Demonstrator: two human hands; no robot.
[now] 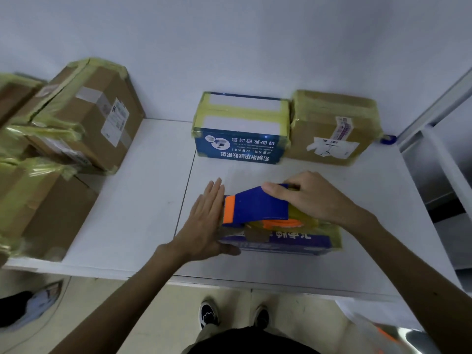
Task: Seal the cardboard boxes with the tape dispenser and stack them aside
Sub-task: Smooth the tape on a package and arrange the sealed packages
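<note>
Blue printed carton (281,242), part-banded in yellowish tape, sits at the near middle of the white counter (143,200). The blue-and-orange tape dispenser (255,205) lies across its top.

Biggest risk, as I judge it, is the carton sliding left under the dispenser's pull. Only the left hand (204,221) braces that end, so if the pressure eases, the strip could wander off the seam or wrinkle. The dispenser's orange nose is just beside that palm. A fast run to the edge could bring the cutter, which I cannot see, against the skin. Tape may also tear short if the dispenser lifts early.

Left fingers (214,192) are straight and together, laid flat against the carton's left end, gripping nothing. The right hand (306,198) is clenched over the dispenser's far-right part, thumb on the blue body and its fingers (293,181) curled over the back. How tightly it grips I cannot tell.

At the far side stand 2 sealed boxes side by side: a blue carton (240,146) and a brown box (332,139). A stack of taped brown boxes (84,116) fills the left.
</note>
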